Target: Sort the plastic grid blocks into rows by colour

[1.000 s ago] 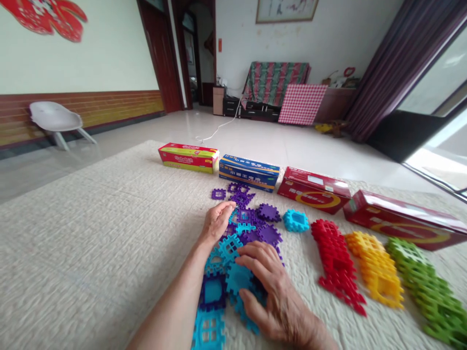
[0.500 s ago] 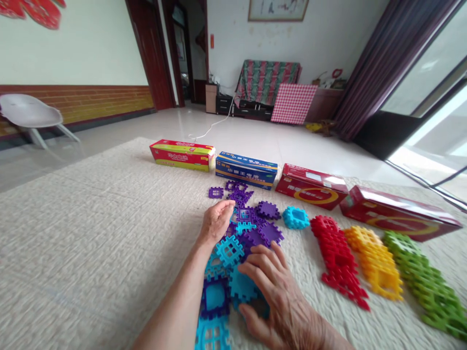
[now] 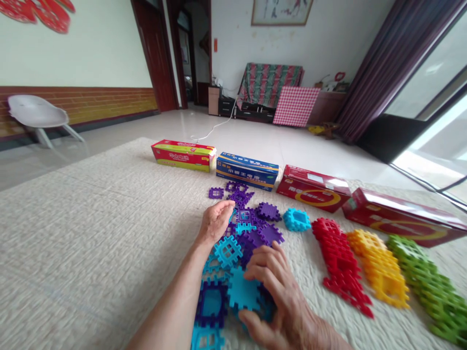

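Observation:
My left hand (image 3: 216, 221) is closed, its fingers pressed together at the left side of a loose pile of interlocking plastic building tiles. A sliver of a light-blue tile (image 3: 232, 216) shows at its fingertips; the rest is hidden. Lower in the pile, my right hand (image 3: 279, 291) has its fingers and thumb at the edges of a solid light-blue building tile (image 3: 241, 290). Purple tiles (image 3: 270, 234) and a light-blue window tile (image 3: 228, 251) lie between the hands. Nearer me is a dark purple frame tile (image 3: 212, 304) with blue inside it.
Light-blue tiles (image 3: 296, 219) are stacked to the right. Beyond them lie rows of red tiles (image 3: 341, 262), yellow tiles (image 3: 377, 267) and green tiles (image 3: 426, 284). A red-and-yellow box (image 3: 183, 156), a blue box (image 3: 247, 171) and two dark red boxes (image 3: 314, 188) line the back of the beige mat (image 3: 91, 233).
My right hand's fingers have drawn slightly right and back, and more of the solid light-blue tile shows. My left hand stays nearly in place. The view has shifted slightly.

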`<state>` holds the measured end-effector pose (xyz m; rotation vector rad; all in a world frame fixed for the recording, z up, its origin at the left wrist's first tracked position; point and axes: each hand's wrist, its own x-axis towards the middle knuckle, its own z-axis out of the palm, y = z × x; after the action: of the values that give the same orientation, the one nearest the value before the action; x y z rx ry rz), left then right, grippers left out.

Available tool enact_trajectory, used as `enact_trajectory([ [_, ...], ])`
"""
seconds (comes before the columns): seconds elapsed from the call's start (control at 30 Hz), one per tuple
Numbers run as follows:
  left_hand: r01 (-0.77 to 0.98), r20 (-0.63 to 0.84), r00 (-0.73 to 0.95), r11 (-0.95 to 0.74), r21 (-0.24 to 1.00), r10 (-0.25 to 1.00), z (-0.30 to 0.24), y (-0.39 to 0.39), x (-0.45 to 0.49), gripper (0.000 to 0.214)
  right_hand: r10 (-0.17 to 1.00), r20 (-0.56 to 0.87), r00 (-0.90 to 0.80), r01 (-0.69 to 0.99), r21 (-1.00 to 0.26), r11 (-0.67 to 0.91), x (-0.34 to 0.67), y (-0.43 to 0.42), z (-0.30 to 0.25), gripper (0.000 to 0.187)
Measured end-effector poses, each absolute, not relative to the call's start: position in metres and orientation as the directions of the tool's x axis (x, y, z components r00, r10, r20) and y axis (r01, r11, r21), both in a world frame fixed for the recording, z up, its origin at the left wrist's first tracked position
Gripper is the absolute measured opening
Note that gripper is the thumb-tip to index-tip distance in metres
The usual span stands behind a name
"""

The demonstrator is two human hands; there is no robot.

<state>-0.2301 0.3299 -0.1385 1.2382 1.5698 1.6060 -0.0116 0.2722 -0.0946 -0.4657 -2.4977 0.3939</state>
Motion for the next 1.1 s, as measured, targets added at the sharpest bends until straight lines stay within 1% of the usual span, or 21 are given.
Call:
enact_trajectory([
  [0.07, 0.196, 0.221, -0.406, -0.152, 0.969, 0.887, -0.139, 0.33, -0.23, 0.033, 0.431, 0.516, -0.74, 0.258, -0.374, 0.891, -0.012, 0.274, -0.1, 0.037],
  [0.17, 0.185, 0.215, -0.407, -0.15, 0.971, 0.888, -0.139, 0.33, -0.23, 0.033, 0.507, 0.557, -0.658, 0.349, -0.37, 0.861, -0.016, 0.276, -0.109, 0.036],
  [0.23, 0.182, 0.211, -0.408, -0.147, 0.972, 0.888, -0.139, 0.33, -0.23, 0.033, 0.534, 0.566, -0.628, 0.395, -0.36, 0.845, -0.018, 0.277, -0.113, 0.036],
  [0.33, 0.192, 0.212, -0.404, -0.144, 0.971, 0.89, -0.137, 0.329, -0.229, 0.034, 0.542, 0.532, -0.651, 0.417, -0.346, 0.841, -0.018, 0.276, -0.111, 0.039],
  [0.53, 0.211, 0.208, -0.41, -0.129, 0.969, 0.888, -0.135, 0.328, -0.229, 0.035, 0.555, 0.468, -0.688, 0.418, -0.369, 0.83, -0.014, 0.272, -0.104, 0.051],
  [0.67, 0.206, 0.208, -0.398, -0.134, 0.969, 0.893, -0.137, 0.329, -0.23, 0.035, 0.565, 0.45, -0.692, 0.43, -0.372, 0.823, -0.015, 0.273, -0.104, 0.051],
  [0.87, 0.215, 0.201, -0.395, -0.123, 0.969, 0.896, -0.138, 0.329, -0.232, 0.036, 0.581, 0.435, -0.688, 0.454, -0.366, 0.812, -0.016, 0.273, -0.106, 0.044],
  [1.1, 0.206, 0.2, -0.397, -0.126, 0.97, 0.896, -0.136, 0.328, -0.23, 0.036, 0.576, 0.385, -0.721, 0.438, -0.392, 0.809, -0.015, 0.272, -0.103, 0.053],
])
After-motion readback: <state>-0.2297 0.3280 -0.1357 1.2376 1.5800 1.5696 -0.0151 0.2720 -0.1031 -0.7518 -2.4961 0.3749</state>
